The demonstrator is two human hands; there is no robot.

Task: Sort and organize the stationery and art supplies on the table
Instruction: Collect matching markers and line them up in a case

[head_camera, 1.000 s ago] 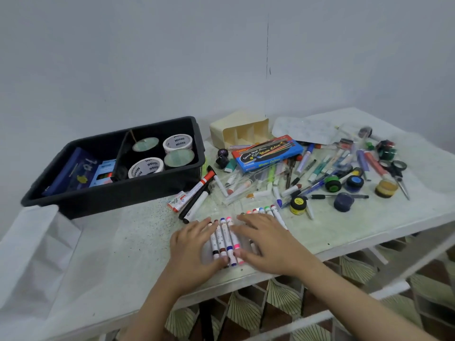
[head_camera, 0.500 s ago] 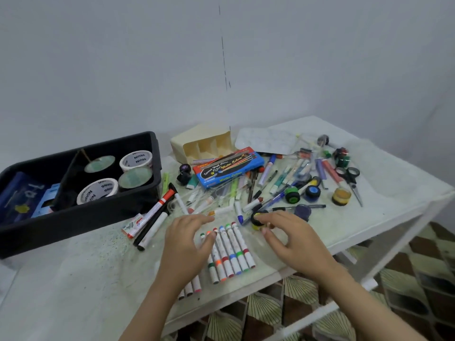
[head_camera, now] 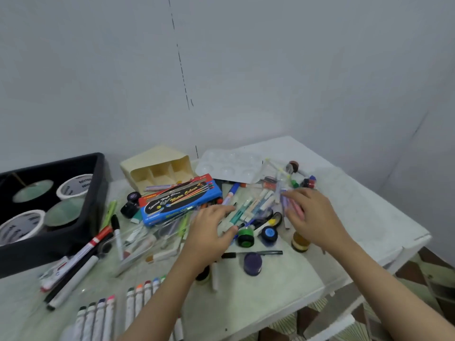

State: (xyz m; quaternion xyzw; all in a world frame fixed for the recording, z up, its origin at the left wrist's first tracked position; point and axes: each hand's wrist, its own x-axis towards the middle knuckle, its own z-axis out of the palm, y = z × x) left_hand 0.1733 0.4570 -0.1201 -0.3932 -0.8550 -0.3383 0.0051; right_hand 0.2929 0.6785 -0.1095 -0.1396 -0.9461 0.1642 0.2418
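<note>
Both hands reached into the heap of pens (head_camera: 256, 205) in the middle of the bench (head_camera: 278, 301). The left hand (head_camera: 208, 233) lay flat, its fingers (head_camera: 221, 209) straight and released. Their tips were on the pens just beside the blue paint box (head_camera: 181, 203), and the thumb was next to a green-lidded pot (head_camera: 245, 237). The right hand (head_camera: 314, 215) hung over a purple pen (head_camera: 284, 204). Its fingers (head_camera: 291, 194) were blurred, and I cannot tell whether they grasped anything.

Left of the left fingers, the side of the black tray (head_camera: 97, 193) closed off that way, with loose markers (head_camera: 73, 276) lying along its foot. Beyond both sets of fingers stood a cream organiser (head_camera: 157, 168) and a white palette (head_camera: 229, 166), close under the room's wall. Right of the right fingers the bench ran bare to its right edge and corner. On the near side of the fingers, past a black pen (head_camera: 253, 253) and a purple pot (head_camera: 252, 263), a bare patch between the forearms reached the near edge. The sorted markers (head_camera: 101, 313) lay in a row at that edge, nearer than the left fingers and to their left.

Half a second before, the left hand had rested on that row and the right had hovered at a small pot just beyond it. Since then both had gone farther out into the heap. The row stayed lined up, and the view had swung so that the tray was cut off at the left.
</note>
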